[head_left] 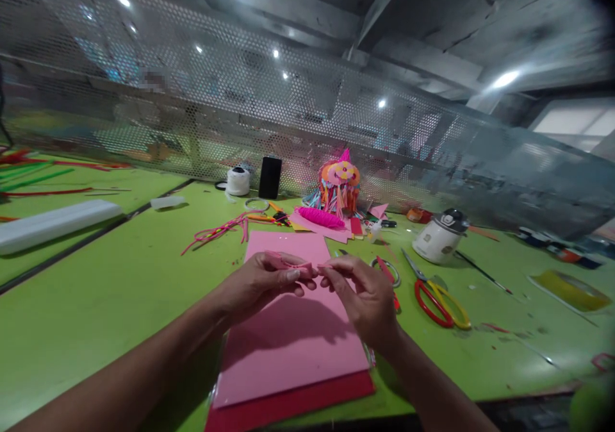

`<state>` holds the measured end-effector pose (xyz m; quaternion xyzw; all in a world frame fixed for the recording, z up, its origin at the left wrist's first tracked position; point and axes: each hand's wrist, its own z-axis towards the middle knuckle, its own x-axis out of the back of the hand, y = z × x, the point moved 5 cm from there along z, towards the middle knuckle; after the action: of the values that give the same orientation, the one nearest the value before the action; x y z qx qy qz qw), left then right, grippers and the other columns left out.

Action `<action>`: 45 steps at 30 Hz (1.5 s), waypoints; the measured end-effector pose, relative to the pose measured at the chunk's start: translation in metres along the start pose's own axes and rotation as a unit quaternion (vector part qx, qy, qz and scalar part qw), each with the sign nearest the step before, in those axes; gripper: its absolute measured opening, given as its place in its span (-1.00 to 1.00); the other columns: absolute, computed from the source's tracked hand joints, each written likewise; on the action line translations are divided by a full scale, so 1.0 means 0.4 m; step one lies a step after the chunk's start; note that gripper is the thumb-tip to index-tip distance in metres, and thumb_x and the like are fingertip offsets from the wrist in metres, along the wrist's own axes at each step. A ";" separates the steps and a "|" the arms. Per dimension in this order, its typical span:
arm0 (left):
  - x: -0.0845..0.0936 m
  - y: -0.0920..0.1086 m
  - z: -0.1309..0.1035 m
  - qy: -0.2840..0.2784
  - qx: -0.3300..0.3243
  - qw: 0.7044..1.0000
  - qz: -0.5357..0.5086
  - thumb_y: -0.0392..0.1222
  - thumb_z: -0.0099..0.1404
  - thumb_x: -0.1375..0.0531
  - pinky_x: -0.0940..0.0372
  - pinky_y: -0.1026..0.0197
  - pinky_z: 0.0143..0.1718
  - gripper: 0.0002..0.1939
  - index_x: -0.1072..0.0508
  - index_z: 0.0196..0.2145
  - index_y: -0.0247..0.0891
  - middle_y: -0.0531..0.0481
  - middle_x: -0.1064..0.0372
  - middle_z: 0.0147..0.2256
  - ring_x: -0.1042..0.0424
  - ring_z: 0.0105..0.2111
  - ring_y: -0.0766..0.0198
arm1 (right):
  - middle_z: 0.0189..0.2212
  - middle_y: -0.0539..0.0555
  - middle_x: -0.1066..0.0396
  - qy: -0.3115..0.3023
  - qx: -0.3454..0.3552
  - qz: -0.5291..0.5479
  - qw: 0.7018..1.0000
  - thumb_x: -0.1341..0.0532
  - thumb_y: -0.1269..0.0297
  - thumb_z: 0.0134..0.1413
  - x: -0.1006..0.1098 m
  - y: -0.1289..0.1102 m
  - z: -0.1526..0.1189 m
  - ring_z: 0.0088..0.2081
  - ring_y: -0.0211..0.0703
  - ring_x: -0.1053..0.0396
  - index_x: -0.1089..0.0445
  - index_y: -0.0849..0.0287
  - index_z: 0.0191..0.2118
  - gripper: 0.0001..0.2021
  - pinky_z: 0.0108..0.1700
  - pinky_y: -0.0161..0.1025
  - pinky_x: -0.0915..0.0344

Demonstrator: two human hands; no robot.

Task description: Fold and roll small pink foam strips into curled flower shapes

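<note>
Pink piece [302, 267], small and a bit curled, is up in the fingers above a big pink sheet [288, 348], which lies on the green table [144, 272] with a red sheet [298, 406] poking out under its near edge. The left hand [264, 284] has its grip pinched on the piece, with the thumb on the near side and fingers behind. The right hand [365, 294] has its grip pinched in close too, at the right end of the piece. A tiny bit of pink seems to show at those fingertips, but I cannot tell if it is the same piece or a loose bit. The piece looks very light, like thin foam or thick paper, so it should be soft and easy to bend. It does not look slippery. It could tear or crease if pulled hard, I think, since it is so thin. The best place to hold it is likely near the middle, flat between thumb and finger, with a gentle pinch. The other hand can take just the tip. Scissors [423, 282] lie to the right, well apart from the piece.
</note>
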<state>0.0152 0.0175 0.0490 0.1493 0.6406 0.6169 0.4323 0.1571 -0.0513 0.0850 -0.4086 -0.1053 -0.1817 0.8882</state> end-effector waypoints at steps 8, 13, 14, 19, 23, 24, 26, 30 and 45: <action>0.000 -0.004 -0.001 0.006 0.000 0.999 0.035 -0.31 0.13 -0.26 -0.26 0.29 -0.37 -0.86 -0.58 -0.31 -0.34 -0.15 -0.48 -0.38 -0.41 -0.36 0.26 | -0.33 0.10 -0.40 -0.015 0.107 -0.059 0.992 -0.14 0.51 0.07 -0.001 -0.043 -0.011 -0.26 -0.14 -0.36 -0.37 0.12 -0.16 -0.78 -0.21 -0.17 -0.33; 0.011 -0.008 0.008 0.057 -0.004 0.997 0.047 -0.24 0.15 -0.25 -0.23 0.32 -0.45 -0.88 -0.55 -0.44 -0.36 -0.11 -0.44 -0.45 -0.37 -0.46 0.33 | -0.36 0.09 -0.37 -0.005 0.059 -0.050 0.997 -0.14 0.50 0.09 -0.001 -0.023 -0.004 -0.29 -0.19 -0.34 -0.37 0.17 -0.25 -0.86 -0.23 -0.21 -0.30; 0.013 -0.007 0.009 0.065 -0.009 0.997 0.050 -0.23 0.15 -0.25 -0.22 0.33 -0.47 -0.87 -0.54 -0.45 -0.37 -0.10 -0.43 -0.46 -0.36 -0.47 0.34 | -0.36 0.09 -0.36 -0.004 0.049 -0.042 0.998 -0.14 0.48 0.09 -0.002 -0.018 -0.001 -0.29 -0.19 -0.33 -0.36 0.17 -0.27 -0.88 -0.24 -0.22 -0.30; 0.006 -0.007 0.005 0.041 0.013 0.997 0.056 -0.23 0.15 -0.25 -0.13 0.37 -0.58 -0.86 -0.44 -0.39 -0.39 -0.02 -0.37 -0.56 -0.28 -0.60 0.42 | -0.30 0.10 -0.35 -0.026 -0.012 0.023 0.999 -0.16 0.41 0.11 -0.006 0.002 0.015 -0.25 -0.20 -0.32 -0.36 0.19 -0.32 -0.96 -0.22 -0.23 -0.29; -0.016 -0.019 -0.004 0.000 0.046 0.996 0.078 -0.23 0.13 -0.26 -0.14 0.37 -0.61 -0.77 -0.29 -0.29 -0.31 0.03 -0.37 -0.53 -0.31 -0.61 0.40 | -0.24 0.11 -0.35 -0.037 -0.041 0.073 0.996 -0.17 0.37 0.10 -0.003 0.011 0.028 -0.18 -0.18 -0.32 -0.37 0.20 -0.36 -0.95 -0.18 -0.23 -0.30; -0.020 -0.022 -0.004 -0.004 0.045 0.995 0.091 -0.21 0.12 -0.27 -0.15 0.36 -0.61 -0.74 -0.27 -0.29 -0.30 0.04 -0.37 -0.53 -0.31 -0.61 0.39 | -0.24 0.10 -0.35 -0.042 -0.057 0.083 0.994 -0.18 0.36 0.10 -0.004 0.018 0.029 -0.20 -0.19 -0.33 -0.37 0.20 -0.36 -0.94 -0.21 -0.24 -0.31; -0.025 -0.029 -0.003 -0.011 0.039 0.992 0.121 -0.18 0.11 -0.29 -0.16 0.36 -0.62 -0.70 -0.25 -0.28 -0.30 0.06 -0.35 -0.56 -0.31 -0.62 0.38 | -0.26 0.09 -0.36 -0.049 -0.094 0.098 0.990 -0.18 0.32 0.09 -0.009 0.037 0.029 -0.27 -0.23 -0.33 -0.38 0.20 -0.36 -0.92 -0.28 -0.28 -0.32; -0.027 -0.039 0.000 -0.023 0.037 0.990 0.136 -0.10 0.17 -0.23 -0.19 0.35 -0.63 -0.71 -0.27 -0.24 -0.31 0.07 -0.32 -0.59 -0.33 -0.62 0.35 | -0.42 0.03 -0.37 -0.041 -0.134 0.094 0.986 -0.19 0.27 0.09 -0.018 0.066 0.023 -0.43 -0.29 -0.30 -0.39 0.21 -0.37 -0.88 -0.35 -0.30 -0.30; -0.034 -0.047 -0.015 -0.024 0.143 0.983 -0.108 -0.16 0.20 -0.18 0.20 0.43 -0.77 -0.82 -0.36 -0.42 -0.35 0.11 -0.15 -0.66 -0.05 -0.75 0.51 | -0.21 0.14 -0.40 -0.148 0.139 -0.050 0.978 -0.17 0.51 0.07 -0.021 -0.016 0.016 -0.15 -0.15 -0.32 -0.39 0.17 -0.22 -0.83 -0.10 -0.13 -0.30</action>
<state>0.0249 0.0000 0.0360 0.1545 0.7239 0.4647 0.4860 0.1465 -0.0483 0.0906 -0.2980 -0.2802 -0.1475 0.9005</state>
